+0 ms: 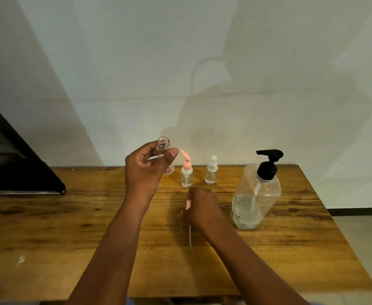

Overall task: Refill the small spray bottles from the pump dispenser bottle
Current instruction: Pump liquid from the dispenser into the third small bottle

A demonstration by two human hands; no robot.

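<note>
The left hand (145,170) is raised above the counter (75,234), its thumb and fingers (173,152) curled around a small clear plastic bottle (164,150) whose threaded neck is open and uncapped. The right hand (202,208) rests low on the counter, its fingers closed around a pink pump cap (188,203); a thin white dip tube (190,236) trails from it toward the person.

The counter is wood-grained, brown with darker streaks, and slightly glossy. Behind the right hand stand two more small clear bottles, just apart from each other: one with a pink pump top (186,172), one with a white spray top (211,171). To their right stands the large pump dispenser bottle (255,194), clear, squarish and dented, with a black pump head and cloudy liquid in its lower part. A dark flat panel (15,164) leans at the far left against the pale wall (136,73).
</note>
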